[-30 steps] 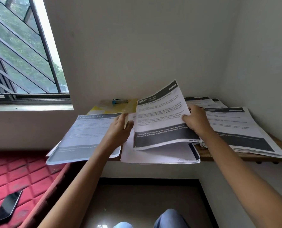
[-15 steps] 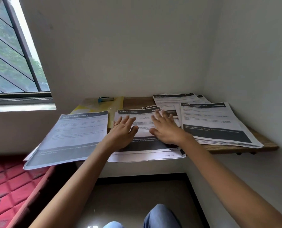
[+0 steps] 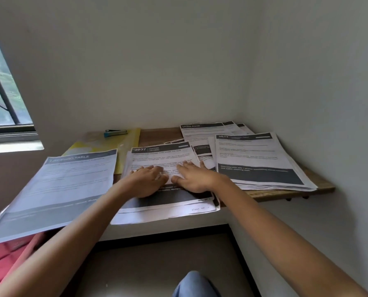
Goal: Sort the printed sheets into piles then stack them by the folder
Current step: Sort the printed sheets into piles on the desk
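Observation:
Printed sheets lie in piles on a narrow wooden shelf [image 3: 290,192]. The middle pile [image 3: 163,156], headed "2937", hangs over the front edge. My left hand [image 3: 147,181] and my right hand [image 3: 194,176] rest flat on it side by side, fingers spread, holding nothing. Left of it a "DRESSING TABLE" pile [image 3: 71,181] juts far past the edge. On the right sits a thick "3634" pile [image 3: 256,159], with a "LIVING ROOM" pile [image 3: 206,131] behind it. A yellow folder [image 3: 105,144] lies at the back left.
A blue stapler [image 3: 115,133] lies on the folder near the wall. Walls close the shelf in at the back and right. A barred window [image 3: 0,99] is at the left, and a red quilted surface [image 3: 0,260] lies below it. My knee [image 3: 194,284] shows at the bottom.
One second ago my right hand held a "2937" sheet up; it now lies on the middle pile. Both hands have come flat onto it and slid closer together.

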